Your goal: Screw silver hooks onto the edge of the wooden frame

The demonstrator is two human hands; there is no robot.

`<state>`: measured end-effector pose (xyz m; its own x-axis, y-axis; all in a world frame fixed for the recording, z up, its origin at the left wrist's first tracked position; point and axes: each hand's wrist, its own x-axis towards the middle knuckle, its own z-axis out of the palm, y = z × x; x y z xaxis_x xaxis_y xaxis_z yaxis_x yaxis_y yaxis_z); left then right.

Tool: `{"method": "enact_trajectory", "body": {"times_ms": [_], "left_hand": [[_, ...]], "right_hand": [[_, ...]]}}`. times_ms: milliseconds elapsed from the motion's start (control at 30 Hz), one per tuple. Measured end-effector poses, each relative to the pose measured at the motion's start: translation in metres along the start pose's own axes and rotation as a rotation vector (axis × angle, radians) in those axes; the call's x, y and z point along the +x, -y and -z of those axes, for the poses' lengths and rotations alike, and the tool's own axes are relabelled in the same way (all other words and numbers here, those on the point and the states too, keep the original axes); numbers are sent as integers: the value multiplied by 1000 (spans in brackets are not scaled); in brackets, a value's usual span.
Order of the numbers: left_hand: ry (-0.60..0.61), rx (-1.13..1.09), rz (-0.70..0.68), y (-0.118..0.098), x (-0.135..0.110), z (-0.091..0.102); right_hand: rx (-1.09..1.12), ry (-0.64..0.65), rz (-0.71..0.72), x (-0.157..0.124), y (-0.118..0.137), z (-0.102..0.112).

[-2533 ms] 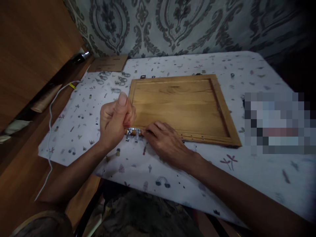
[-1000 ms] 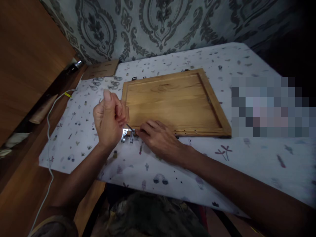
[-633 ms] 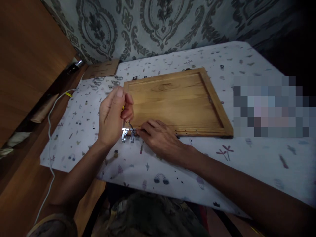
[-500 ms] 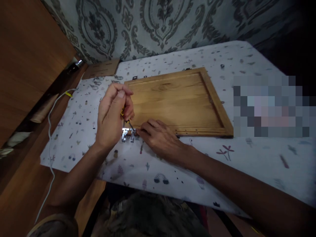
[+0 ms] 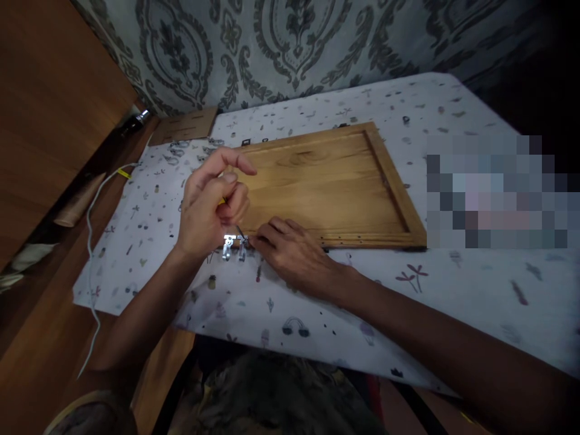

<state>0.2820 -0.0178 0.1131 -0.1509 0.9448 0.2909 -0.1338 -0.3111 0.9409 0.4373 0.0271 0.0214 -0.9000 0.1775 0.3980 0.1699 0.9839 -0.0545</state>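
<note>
A framed wooden panel [image 5: 326, 181] lies on the patterned white cloth. On its near edge, toward the left, sit shiny metal fittings [image 5: 229, 244] with looped parts that hang over the edge. My left hand [image 5: 206, 205] is curled around a screwdriver [image 5: 222, 201]; a bit of yellow handle shows between the fingers, and its dark shaft slants down to the right-hand fitting. The index finger is raised from the grip. With fingers bent and pressed together, my right hand [image 5: 292, 251] rests against the panel's near edge, its fingertips at the right end of that fitting.
Several loose metal pieces [image 5: 174, 151] lie at the back left, near a flat brown cardboard piece [image 5: 185, 125]. A white cable [image 5: 89, 241] runs down the table's left side. Small dark fittings [image 5: 343, 125] sit along the panel's far edge. A pixelated patch hides the right side.
My left fingers have shifted on the screwdriver, the index finger lifting and opening out, and less of the handle shows. My right hand stays in place.
</note>
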Motion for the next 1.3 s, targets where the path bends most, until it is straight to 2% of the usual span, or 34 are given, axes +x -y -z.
{"method": "enact_trajectory", "body": {"times_ms": [100, 267, 633, 767, 900, 1033, 1200, 1300], "left_hand": [[-119, -10, -90, -5, -4, -3], [-211, 55, -64, -14, -9, -8], [-240, 45, -63, -5, -12, -6], [-178, 81, -39, -6, -13, -3], [-133, 218, -32, -8, -14, 1], [-194, 182, -129, -11, -17, -3], [-273, 146, -139, -10, -16, -14], [-280, 134, -123, -9, -14, -18]], "right_hand": [[5, 6, 3, -1, 0, 1], [6, 20, -6, 0, 0, 3], [-3, 20, -8, -1, 1, 2], [-8, 17, -7, 0, 1, 2], [-6, 14, -7, 0, 1, 2], [0, 17, -8, 0, 0, 1], [-3, 25, -16, 0, 1, 1], [-8, 29, -11, 0, 1, 1]]}}
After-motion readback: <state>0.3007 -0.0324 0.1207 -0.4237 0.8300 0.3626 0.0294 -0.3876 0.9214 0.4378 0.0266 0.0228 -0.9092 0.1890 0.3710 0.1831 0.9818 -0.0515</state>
